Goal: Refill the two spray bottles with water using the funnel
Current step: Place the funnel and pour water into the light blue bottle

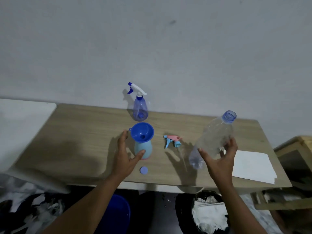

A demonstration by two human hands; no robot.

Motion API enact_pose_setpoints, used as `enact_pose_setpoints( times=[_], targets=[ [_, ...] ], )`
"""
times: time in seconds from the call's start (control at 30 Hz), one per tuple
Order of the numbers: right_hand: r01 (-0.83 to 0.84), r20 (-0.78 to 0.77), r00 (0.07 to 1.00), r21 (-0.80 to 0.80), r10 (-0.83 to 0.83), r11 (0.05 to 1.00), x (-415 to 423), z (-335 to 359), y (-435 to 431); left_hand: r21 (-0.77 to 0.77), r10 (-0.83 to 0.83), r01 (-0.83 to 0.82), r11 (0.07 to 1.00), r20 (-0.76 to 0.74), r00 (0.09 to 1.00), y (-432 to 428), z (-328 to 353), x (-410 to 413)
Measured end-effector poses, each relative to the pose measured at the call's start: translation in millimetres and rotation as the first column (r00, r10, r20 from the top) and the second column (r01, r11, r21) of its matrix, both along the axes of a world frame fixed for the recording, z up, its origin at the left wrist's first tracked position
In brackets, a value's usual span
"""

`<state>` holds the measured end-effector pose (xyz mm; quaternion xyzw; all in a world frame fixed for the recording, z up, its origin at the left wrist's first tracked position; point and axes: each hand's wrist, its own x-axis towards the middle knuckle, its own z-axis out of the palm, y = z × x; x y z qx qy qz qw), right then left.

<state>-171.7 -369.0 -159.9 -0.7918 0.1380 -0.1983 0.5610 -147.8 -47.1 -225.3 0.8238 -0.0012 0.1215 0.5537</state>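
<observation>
Funnel [142, 132]: upright in the neck of the pale bottle [145, 149], mid-table, well left of the water bottle [214, 137].
Left hand [125, 159]: spread, fingers straight, thumb touching pale bottle, fingertips beside funnel rim; nearer to funnel.
Right hand [221, 159]: wrapped round water bottle, raised off the table [84, 132].
Water bottle axis: tilted, base low and leftward, open mouth high, pointing far-right, away from funnel.
Path: leftward over spray head [173, 140]; looks free above it.
Blue bottle [140, 108]: by the wall, head on.
Edges: cap [143, 170] near front edge, paper [253, 164] at right.
</observation>
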Motion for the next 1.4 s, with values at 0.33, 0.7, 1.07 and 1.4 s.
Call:
enact_pose_setpoints(
  times=[0.33,0.7,1.07,1.4],
  targets=[
    [-0.095,0.034,0.995,-0.002,0.095,0.995,20.4,11.6,-8.1,0.174,0.043,-0.061,0.983,0.110,0.993,-16.6,43.6,5.6],
    [-0.374,-0.015,0.925,-0.216,0.380,0.902,21.1,38.6,-5.1,0.059,0.157,-0.155,0.986,-0.026,0.987,-32.6,54.5,3.0],
    [-0.594,-0.260,0.773,-0.619,0.579,0.515,62.9,80.7,19.7,0.102,0.118,-0.116,0.988,-0.015,0.993,-25.1,67.3,1.5],
    [-0.540,-0.468,0.795,-0.836,0.387,0.098,83.6,105.3,31.0,0.022,0.145,-0.145,0.989,-0.018,0.989,-29.5,66.5,2.9]
  ],
)
